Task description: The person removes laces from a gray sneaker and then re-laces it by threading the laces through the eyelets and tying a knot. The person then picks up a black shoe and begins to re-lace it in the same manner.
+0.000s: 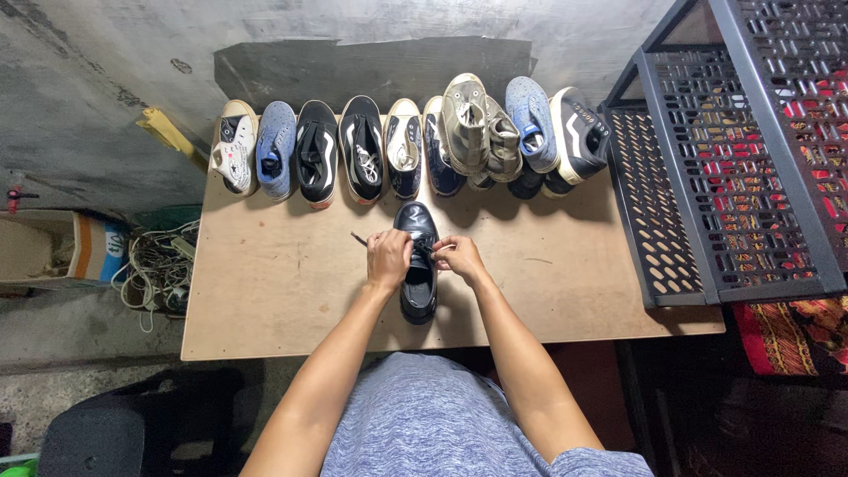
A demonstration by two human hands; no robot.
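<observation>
both hands pinch the laces of a black leather shoe on a wooden board.

the fingers of the left hand [389,257] are closed narrow on one black lace end [359,239], which sticks out to the left past the knuckles; the fingers of the right hand [458,254] are curled tight on the other lace at the shoe's right side. the black shoe [419,265] lies directly between and under the two hands, toe pointing away from the person, heel toward the body, near the middle of the board [265,291]. beyond its toe a row of sneakers [406,141] stands along the far edge against the grey wall. a black perforated rack [707,177] stands to the right, and a tangle of cables [155,265] lies left of the board.
</observation>
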